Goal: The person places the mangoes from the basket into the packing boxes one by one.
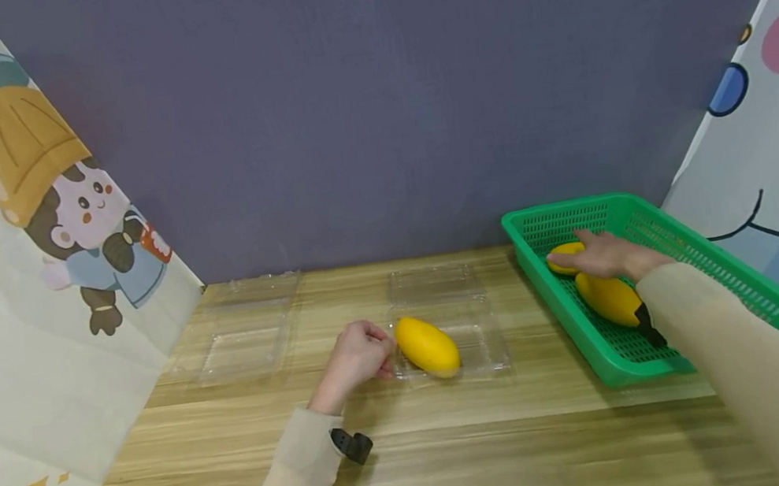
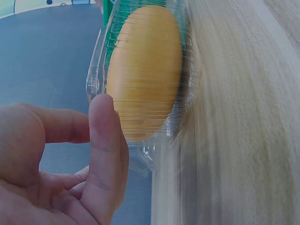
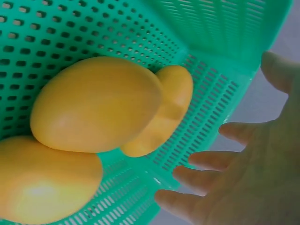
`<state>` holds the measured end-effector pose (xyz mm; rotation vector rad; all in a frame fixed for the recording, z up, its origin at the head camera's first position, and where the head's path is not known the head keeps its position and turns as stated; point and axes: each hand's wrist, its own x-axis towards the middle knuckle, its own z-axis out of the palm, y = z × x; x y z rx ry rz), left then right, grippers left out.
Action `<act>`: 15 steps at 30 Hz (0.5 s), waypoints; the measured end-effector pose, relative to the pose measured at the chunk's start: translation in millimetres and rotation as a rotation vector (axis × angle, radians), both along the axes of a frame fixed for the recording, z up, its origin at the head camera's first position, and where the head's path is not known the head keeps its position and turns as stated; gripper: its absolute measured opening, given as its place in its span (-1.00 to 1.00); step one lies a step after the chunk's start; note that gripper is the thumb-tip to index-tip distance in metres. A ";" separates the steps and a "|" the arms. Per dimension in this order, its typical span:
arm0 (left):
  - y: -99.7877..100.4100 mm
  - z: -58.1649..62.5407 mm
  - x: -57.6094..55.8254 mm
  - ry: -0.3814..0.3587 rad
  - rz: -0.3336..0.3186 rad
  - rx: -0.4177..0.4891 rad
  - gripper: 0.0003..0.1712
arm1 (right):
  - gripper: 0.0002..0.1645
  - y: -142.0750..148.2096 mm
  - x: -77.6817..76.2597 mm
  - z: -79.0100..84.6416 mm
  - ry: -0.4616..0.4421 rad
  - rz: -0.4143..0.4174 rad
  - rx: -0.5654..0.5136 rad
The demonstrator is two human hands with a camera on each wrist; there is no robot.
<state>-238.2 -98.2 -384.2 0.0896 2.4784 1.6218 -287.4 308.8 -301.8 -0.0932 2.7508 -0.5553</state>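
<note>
A yellow mango (image 1: 427, 346) lies in an opened clear plastic box (image 1: 487, 343) in the middle of the table. At the box's left edge, my left hand (image 1: 358, 353) pinches its rim with thumb and finger; the left wrist view shows the mango (image 2: 145, 70) through the ribbed wall. My right hand (image 1: 600, 254) reaches over the green basket (image 1: 573, 330) with fingers spread, holding nothing. Below it lie more mangoes (image 1: 608, 301). Three show in the right wrist view, one large mango (image 3: 96, 105) overlapping a smaller one (image 3: 166, 110).
Another clear plastic box (image 1: 243, 353) lies opened at the left on the wooden table (image 1: 241, 456). A dark wall panel (image 1: 348, 120) stands behind the table, with printed sheets on both sides. The basket's raised walls surround the mangoes at the right.
</note>
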 end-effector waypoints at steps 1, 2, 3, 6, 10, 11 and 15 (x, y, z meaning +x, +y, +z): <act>0.0 -0.1 -0.1 0.000 0.000 0.000 -0.86 | 0.24 1.4 -0.3 -1.6 -0.010 0.000 -0.005; 0.1 -0.2 -0.1 -0.001 -0.001 0.000 -0.86 | 0.24 2.8 -0.4 -3.1 -0.018 0.002 -0.009; 0.2 0.0 0.0 -0.004 -0.003 -0.001 -0.86 | 0.26 4.0 -0.4 -4.5 -0.028 0.000 -0.019; 0.0 0.4 0.5 -0.006 -0.010 -0.006 -0.84 | 0.29 8.1 -1.0 -8.9 -0.061 -0.010 -0.039; -0.3 1.0 1.2 -0.011 -0.015 -0.008 -0.82 | 0.31 14.0 -1.6 -13.3 -0.094 -0.018 -0.061; -0.3 1.0 1.2 -0.011 -0.014 -0.008 -0.82 | 0.30 15.6 -1.8 -14.2 -0.100 -0.015 -0.065; -0.3 -0.1 0.6 -0.007 -0.014 -0.013 -0.83 | 0.28 20.8 -2.0 -17.8 -0.111 -0.008 -0.087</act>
